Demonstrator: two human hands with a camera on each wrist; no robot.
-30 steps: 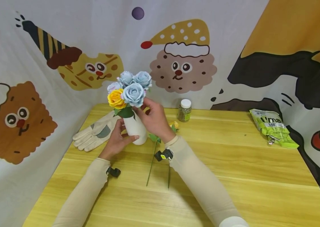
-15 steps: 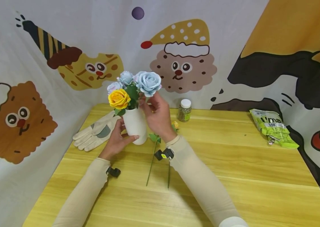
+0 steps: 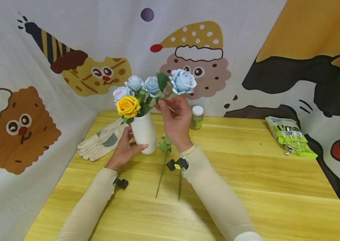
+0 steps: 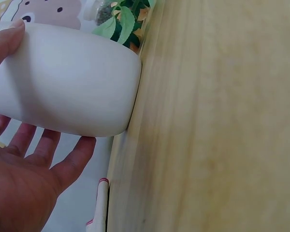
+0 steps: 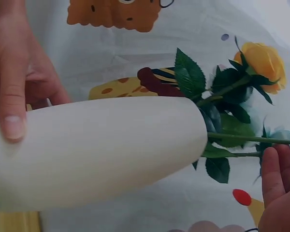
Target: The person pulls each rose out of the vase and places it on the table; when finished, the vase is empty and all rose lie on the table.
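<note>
My left hand (image 3: 124,149) holds a white vase (image 3: 144,134) at the left, thumb in front and fingers behind; its base is on the table in the left wrist view. A yellow rose (image 3: 128,106) and several pale blue roses (image 3: 151,86) stick out of the vase mouth. Higher and to the right, my right hand (image 3: 177,122) pinches the stem of a large blue rose (image 3: 183,81), which leans out to the right of the bunch. In the right wrist view a green stem (image 5: 253,138) runs from the vase mouth to my right fingers (image 5: 273,176).
On the wooden table (image 3: 233,187), two stems lie below my right wrist, one with green leaves (image 3: 165,144). A lidded jar (image 3: 197,117) stands behind the right hand. Pale gloves (image 3: 102,140) lie left of the vase, a green snack bag (image 3: 290,135) far right.
My right hand has moved up and to the right with the large blue rose, drawing it away from the other flowers. The left hand and the vase have hardly moved.
</note>
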